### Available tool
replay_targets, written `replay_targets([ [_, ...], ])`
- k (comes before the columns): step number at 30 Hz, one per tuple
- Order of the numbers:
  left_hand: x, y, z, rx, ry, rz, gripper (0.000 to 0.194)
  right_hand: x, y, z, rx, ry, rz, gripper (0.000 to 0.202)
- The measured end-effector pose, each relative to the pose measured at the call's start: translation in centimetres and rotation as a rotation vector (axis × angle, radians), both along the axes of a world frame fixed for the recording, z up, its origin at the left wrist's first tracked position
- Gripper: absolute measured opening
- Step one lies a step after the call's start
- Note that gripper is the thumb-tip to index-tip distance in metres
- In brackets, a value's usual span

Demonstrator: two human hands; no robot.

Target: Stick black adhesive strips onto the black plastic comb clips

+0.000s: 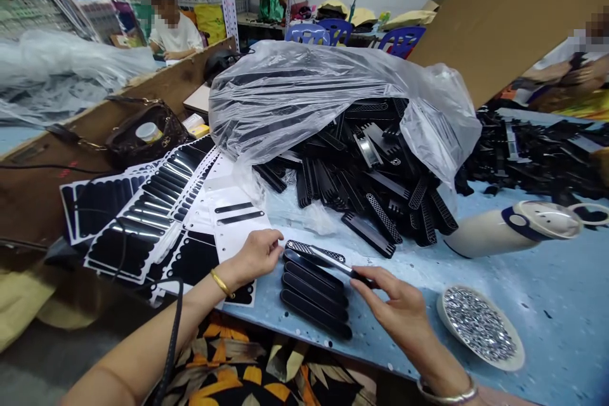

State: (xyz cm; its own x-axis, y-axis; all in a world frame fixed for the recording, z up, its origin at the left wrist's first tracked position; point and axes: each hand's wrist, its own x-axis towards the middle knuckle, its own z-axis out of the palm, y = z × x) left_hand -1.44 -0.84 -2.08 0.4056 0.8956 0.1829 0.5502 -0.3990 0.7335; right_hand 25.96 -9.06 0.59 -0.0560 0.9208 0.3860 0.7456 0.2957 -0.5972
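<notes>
My right hand (pixel 392 301) pinches a slim silver tool (pixel 330 258) with a dark grip; I cannot tell its exact kind. Its thin end lies over a black piece with a cross-hatched face (pixel 299 246), which rests on the blue table. Just left of that piece is my left hand (pixel 259 257), thumb and fingertips pressed together; whatever they may hold is too small to see. Several smooth black strips with rounded ends (pixel 314 311) lie side by side below the cross-hatched piece, between my hands. The left hand hovers beside a white sheet with two black strips on it (pixel 238 210).
A plastic bag (pixel 304 89) spills many black pieces behind my hands. Sheets of black stickers (pixel 137 216) lie at left. On the right are a bowl of small shiny parts (pixel 480 323) and a lying bottle (pixel 485 231). Another person (pixel 174 32) sits far left.
</notes>
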Motion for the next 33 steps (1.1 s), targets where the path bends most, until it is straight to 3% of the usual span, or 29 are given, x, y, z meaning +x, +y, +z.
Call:
replay_targets([
  [4, 0.1, 1.3, 0.4, -0.112, -0.059, -0.061, 0.011, 1.2, 2.3, 0.6, 0.029, -0.108, -0.003, 0.02],
  [9, 0.7, 0.7, 1.0, -0.213, -0.123, -0.092, 0.007, 0.5, 4.1, 0.2, 0.009, -0.134, 0.032, 0.022],
  [14, 0.5, 0.0, 0.6, -0.279, -0.156, -0.081, 0.007, 0.0, 4.5, 0.0, 0.004, -0.139, 0.09, 0.02],
  [19, 0.5, 0.4, -0.2, -0.369, -0.251, 0.048, 0.014, 0.4, 4.9, -0.3, 0.01, -0.15, 0.147, 0.019],
  [22, 0.8, 0.8, -0.3, -0.394, -0.241, 0.036, 0.027, 0.3, 5.2, -0.7, 0.042, -0.172, 0.202, 0.017],
  [27, 1.2, 1.3, -0.4, -0.338, -0.192, -0.011, 0.018, -0.3, 5.0, -1.0, 0.05, -0.22, 0.273, 0.016],
  [33, 1.2, 1.5, -0.9, -0.407, -0.273, 0.006, 0.018, -0.7, 4.9, -1.2, 0.026, -0.245, 0.276, 0.016],
])
